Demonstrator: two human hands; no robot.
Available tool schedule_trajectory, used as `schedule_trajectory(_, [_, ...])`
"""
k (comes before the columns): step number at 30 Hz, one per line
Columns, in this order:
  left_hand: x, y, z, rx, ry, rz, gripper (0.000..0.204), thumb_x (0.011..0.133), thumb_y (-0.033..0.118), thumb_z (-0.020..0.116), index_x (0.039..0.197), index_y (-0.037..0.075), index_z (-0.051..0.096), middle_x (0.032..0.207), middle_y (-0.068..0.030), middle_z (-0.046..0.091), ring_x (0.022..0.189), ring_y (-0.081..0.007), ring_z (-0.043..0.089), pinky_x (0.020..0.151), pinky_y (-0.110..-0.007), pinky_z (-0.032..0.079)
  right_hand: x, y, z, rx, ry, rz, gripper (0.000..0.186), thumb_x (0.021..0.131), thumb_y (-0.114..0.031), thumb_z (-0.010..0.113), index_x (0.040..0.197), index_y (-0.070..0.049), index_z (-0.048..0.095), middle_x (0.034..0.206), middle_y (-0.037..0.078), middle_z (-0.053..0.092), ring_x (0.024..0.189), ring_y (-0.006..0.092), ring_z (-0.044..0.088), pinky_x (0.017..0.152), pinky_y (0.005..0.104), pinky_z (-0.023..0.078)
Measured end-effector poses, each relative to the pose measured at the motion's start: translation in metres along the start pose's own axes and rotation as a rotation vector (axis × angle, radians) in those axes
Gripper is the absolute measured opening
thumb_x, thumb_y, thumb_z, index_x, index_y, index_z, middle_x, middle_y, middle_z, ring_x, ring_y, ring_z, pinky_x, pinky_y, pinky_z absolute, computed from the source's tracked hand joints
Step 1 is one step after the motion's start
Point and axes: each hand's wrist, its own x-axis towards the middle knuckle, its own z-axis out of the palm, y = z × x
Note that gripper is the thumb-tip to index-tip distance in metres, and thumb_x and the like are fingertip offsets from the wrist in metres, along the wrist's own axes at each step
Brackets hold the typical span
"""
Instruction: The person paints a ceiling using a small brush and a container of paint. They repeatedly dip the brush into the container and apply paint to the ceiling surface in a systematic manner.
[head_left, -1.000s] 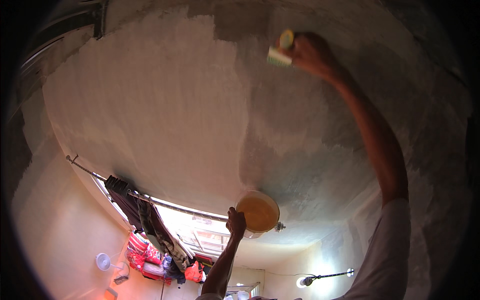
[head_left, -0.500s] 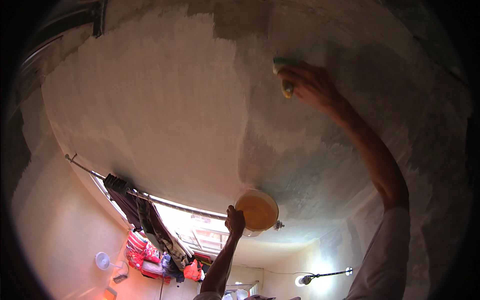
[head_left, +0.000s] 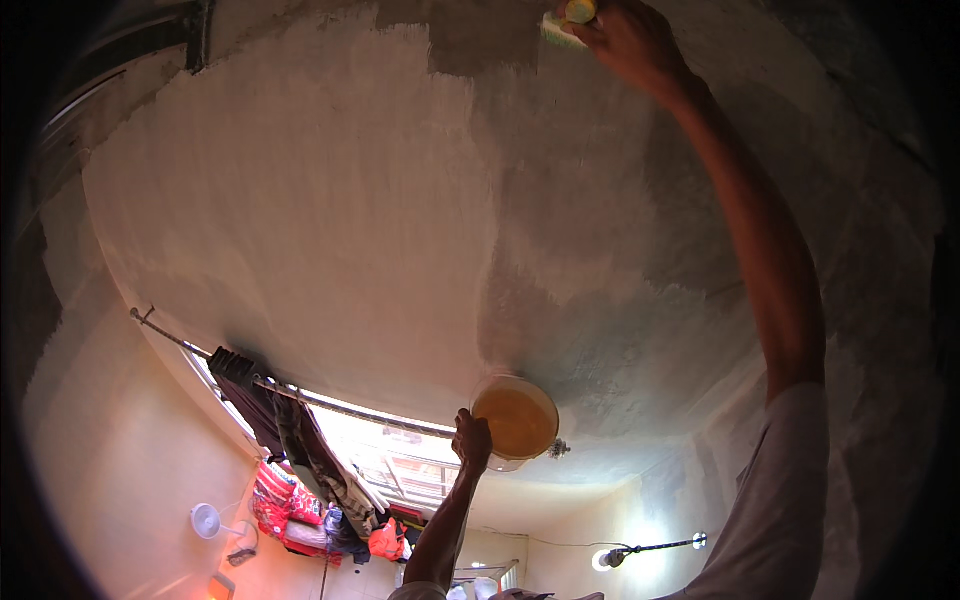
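Observation:
High up, my right hand [head_left: 632, 42] is closed round a wide paint brush [head_left: 566, 33] with pale, greenish bristles and a yellow handle end. The bristles are at the wall [head_left: 300, 200], beside a darker, damp-looking patch [head_left: 475, 45]; whether they touch it I cannot tell. Lower down, my left hand [head_left: 473, 440] grips the left side of a pale bucket [head_left: 508, 465]. Yellowish-brown liquid [head_left: 515, 422] shows inside the bucket. The fingers behind its rim are partly hidden.
A curtain rod [head_left: 350, 411] with dark curtains [head_left: 290, 420] pushed aside crosses a bright window [head_left: 400, 465] below left. Beneath are red bundles [head_left: 285, 495] and a white fan [head_left: 206, 521]. A lit bulb [head_left: 603, 560] is at the lower right.
My right hand has moved up the wall with the brush, whose handle end now faces me. My left hand and the bucket have hardly moved.

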Motion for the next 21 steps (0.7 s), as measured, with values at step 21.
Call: schedule_trajectory(21, [0.0,-0.001,0.001,0.006,-0.005,0.04,0.027,0.087,0.023,0.051,0.1,0.0,0.046,0.104,-0.0239,0.058,0.092,-0.0435,0.06,0.08,-0.052,0.045,-0.108,0.006,0.017,0.341,-0.474,0.262,0.025,0.089,-0.023,0.062,0.11,-0.011,0.066,0.092,0.007,0.069,0.078,0.021,0.066,0.073,0.0324,0.051])
